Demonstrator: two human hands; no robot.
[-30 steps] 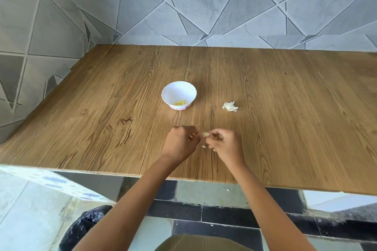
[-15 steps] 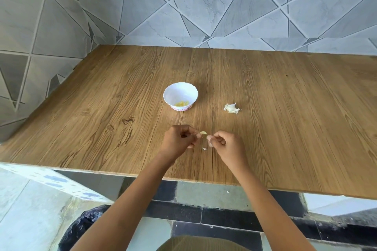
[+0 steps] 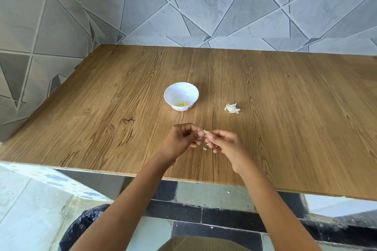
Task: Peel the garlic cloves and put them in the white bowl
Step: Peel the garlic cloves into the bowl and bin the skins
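Over the wooden table (image 3: pixel 285 108), the left hand (image 3: pixel 181 141) and right hand (image 3: pixel 226 144), fingers curled, pinch one garlic clove (image 3: pixel 206 132) between them. From the hands, the white bowl (image 3: pixel 179 92) holding peeled cloves (image 3: pixel 183 103) sits at eleven o'clock and the unpeeled garlic (image 3: pixel 232 108) at one o'clock.

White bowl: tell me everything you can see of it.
The white bowl is small and round with a scalloped rim and a pink patterned band round its base; it looks like plastic or melamine. It stands upright on the wooden table, near the middle, with a few yellowish peeled cloves inside. Nothing else touches it; loose garlic lies apart to its right.
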